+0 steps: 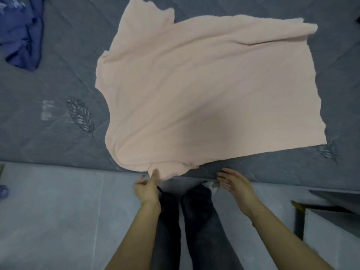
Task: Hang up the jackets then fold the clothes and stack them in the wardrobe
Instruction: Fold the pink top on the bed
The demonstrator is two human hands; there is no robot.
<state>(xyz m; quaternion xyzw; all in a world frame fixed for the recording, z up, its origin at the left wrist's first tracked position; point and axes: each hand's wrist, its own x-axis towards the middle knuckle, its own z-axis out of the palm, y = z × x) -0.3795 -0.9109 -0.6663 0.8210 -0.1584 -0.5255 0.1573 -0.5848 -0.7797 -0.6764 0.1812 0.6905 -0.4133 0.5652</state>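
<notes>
A pale pink garment (204,90) lies spread flat on the grey quilted bed (58,98), one sleeve reaching toward the far right. Its near corner hangs just over the bed's front edge. My left hand (147,189) pinches that near corner between thumb and fingers. My right hand (236,185) hovers at the bed's edge to the right of the garment, fingers straight and spread, holding nothing.
A crumpled blue garment (19,34) lies on the bed at the far left. Grey tiled floor (58,211) runs below the bed edge, with my legs in dark trousers (194,221) between my arms. A white box-like object (331,230) stands at the lower right.
</notes>
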